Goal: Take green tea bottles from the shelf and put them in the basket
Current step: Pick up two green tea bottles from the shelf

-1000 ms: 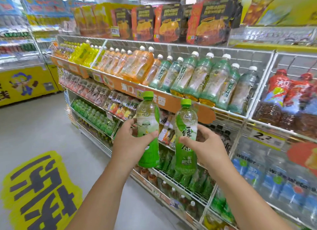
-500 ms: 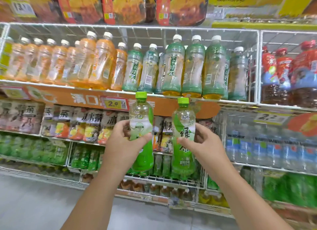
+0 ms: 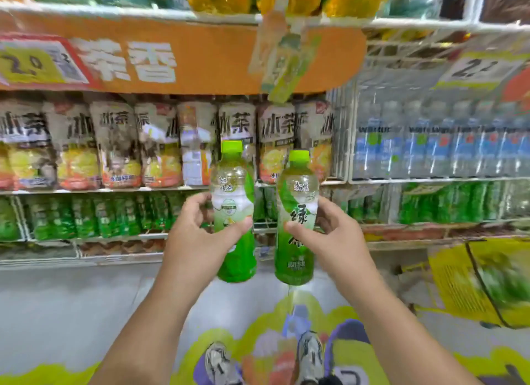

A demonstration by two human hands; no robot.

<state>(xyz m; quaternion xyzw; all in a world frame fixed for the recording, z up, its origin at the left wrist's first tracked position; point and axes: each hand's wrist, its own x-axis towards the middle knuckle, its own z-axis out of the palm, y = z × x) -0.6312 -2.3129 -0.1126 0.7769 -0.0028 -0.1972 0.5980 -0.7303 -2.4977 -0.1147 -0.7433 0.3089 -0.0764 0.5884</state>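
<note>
I hold two green tea bottles upright in front of the shelf, side by side and a little apart. My left hand [image 3: 200,235] grips the left green tea bottle [image 3: 233,184] around its middle. My right hand [image 3: 329,238] grips the right green tea bottle [image 3: 295,255], whose label carries large green characters. Both have bright green caps. More green bottles [image 3: 86,218] stand in rows on the low shelf behind. No basket is in view.
Wire shelves fill the view: an orange price banner [image 3: 186,57] above, tea cartons [image 3: 114,143] in the middle row, water bottles [image 3: 430,143] at right. A yellow display [image 3: 473,281] stands at lower right. My shoes [image 3: 309,356] stand on a colourful floor sticker.
The view has tilted downward, so the top shelf has slid out of sight and the floor and my shoes have appeared. Both hands keep the same grip on their bottles.
</note>
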